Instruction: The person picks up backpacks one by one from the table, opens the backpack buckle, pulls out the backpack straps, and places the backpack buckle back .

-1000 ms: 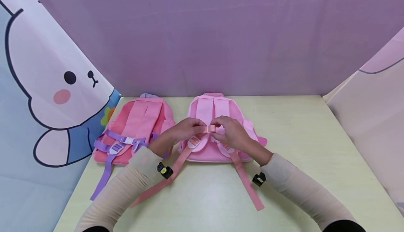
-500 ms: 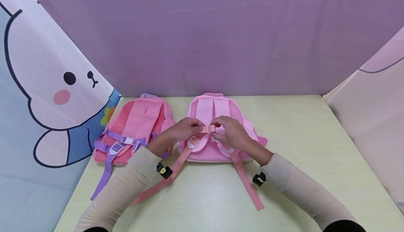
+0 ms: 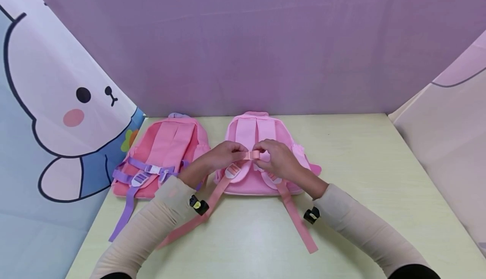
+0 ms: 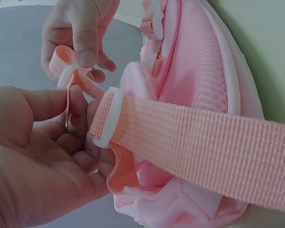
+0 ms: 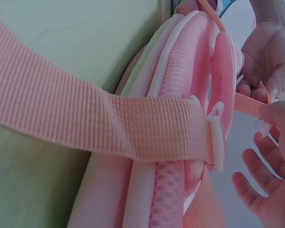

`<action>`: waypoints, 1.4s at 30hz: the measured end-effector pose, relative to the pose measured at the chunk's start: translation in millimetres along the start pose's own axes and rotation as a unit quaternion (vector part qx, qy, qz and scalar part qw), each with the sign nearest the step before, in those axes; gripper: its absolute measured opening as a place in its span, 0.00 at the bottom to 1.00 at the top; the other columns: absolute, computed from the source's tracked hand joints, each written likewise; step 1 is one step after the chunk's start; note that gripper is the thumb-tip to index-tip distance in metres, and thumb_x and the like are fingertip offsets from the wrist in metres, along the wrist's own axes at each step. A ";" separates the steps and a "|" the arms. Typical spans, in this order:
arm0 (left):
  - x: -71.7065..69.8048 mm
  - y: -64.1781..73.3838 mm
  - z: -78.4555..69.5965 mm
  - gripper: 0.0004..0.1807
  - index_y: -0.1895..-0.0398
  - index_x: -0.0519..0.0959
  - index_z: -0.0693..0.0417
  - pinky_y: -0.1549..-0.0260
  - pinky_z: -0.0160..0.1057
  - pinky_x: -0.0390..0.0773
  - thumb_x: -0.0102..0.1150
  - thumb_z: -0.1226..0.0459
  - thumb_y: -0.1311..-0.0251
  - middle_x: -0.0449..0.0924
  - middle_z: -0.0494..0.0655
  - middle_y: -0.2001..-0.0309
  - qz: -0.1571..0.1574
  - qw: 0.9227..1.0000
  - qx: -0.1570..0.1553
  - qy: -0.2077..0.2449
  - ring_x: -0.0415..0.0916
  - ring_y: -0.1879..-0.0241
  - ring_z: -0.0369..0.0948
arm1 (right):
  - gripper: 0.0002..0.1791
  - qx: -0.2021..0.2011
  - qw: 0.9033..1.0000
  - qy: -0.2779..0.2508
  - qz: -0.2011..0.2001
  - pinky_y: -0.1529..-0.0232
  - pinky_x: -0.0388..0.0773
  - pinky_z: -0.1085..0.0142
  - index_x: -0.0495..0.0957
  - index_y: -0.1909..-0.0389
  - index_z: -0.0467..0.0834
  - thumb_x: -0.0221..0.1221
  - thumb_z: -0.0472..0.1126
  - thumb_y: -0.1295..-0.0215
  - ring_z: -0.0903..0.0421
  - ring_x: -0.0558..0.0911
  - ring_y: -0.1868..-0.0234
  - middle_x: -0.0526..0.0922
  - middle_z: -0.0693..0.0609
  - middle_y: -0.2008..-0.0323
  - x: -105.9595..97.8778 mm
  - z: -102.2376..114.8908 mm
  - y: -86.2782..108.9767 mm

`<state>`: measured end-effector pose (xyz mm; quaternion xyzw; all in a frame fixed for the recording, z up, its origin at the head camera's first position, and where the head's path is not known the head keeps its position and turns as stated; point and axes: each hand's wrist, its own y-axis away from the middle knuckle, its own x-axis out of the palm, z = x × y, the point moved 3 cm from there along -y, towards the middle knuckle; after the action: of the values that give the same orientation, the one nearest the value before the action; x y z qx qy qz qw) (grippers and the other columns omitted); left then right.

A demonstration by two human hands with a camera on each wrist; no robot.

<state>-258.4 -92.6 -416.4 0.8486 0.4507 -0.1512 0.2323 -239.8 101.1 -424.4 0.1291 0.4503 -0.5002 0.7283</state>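
Observation:
A light-pink backpack (image 3: 279, 131) leans upright on the table, its shoulder straps toward me. Across its front runs a narrow peach webbing strap (image 3: 255, 155), folded into a loop through a white slide buckle (image 4: 65, 76). My left hand (image 3: 222, 154) pinches the strap's short tail between thumb and finger, just beside that buckle. My right hand (image 3: 279, 157) pinches the looped part from the other side, thumb close at the buckle. Below the left hand, a larger white adjuster (image 4: 115, 116) sits on a wide peach strap (image 4: 213, 147).
A coral backpack (image 3: 172, 133) with purple straps (image 3: 129, 205) stands close on the left, partly behind the left forearm. Two long peach strap ends hang forward over the table (image 3: 247, 237), one passing under the left sleeve. A purple cloth backdrop (image 3: 258, 51) rises behind the table.

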 end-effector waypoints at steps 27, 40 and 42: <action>-2.4 0.1 5.0 0.13 0.48 0.83 0.54 0.56 0.36 0.75 0.54 0.60 0.26 0.80 0.49 0.58 -0.001 0.999 -0.029 -0.013 0.74 0.56 0.44 | 0.16 -0.002 1.000 0.004 0.004 0.48 0.82 0.57 0.82 0.52 0.47 0.72 0.40 0.40 0.49 0.84 0.52 0.85 0.51 0.55 1.1 -0.6 -0.3; -1.1 0.1 1.1 0.12 0.48 0.83 0.57 0.58 0.35 0.74 0.53 0.62 0.25 0.80 0.49 0.60 -0.006 1.000 -0.012 -0.011 0.74 0.58 0.43 | 0.16 -0.011 1.000 0.005 -0.001 0.49 0.83 0.58 0.82 0.52 0.48 0.73 0.40 0.41 0.52 0.83 0.53 0.85 0.52 0.55 1.7 -1.2 -0.5; -0.5 -0.8 0.9 0.12 0.49 0.83 0.59 0.59 0.34 0.74 0.53 0.63 0.25 0.80 0.50 0.60 -0.006 1.000 -0.005 -0.010 0.74 0.59 0.42 | 0.16 -0.013 1.000 0.002 -0.003 0.49 0.83 0.58 0.82 0.53 0.47 0.73 0.39 0.41 0.51 0.83 0.53 0.86 0.52 0.55 1.5 -1.3 -0.8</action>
<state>-259.4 -93.0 -417.2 0.8431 0.4543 -0.1588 0.2399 -241.0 100.6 -426.1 0.1193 0.4585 -0.4959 0.7278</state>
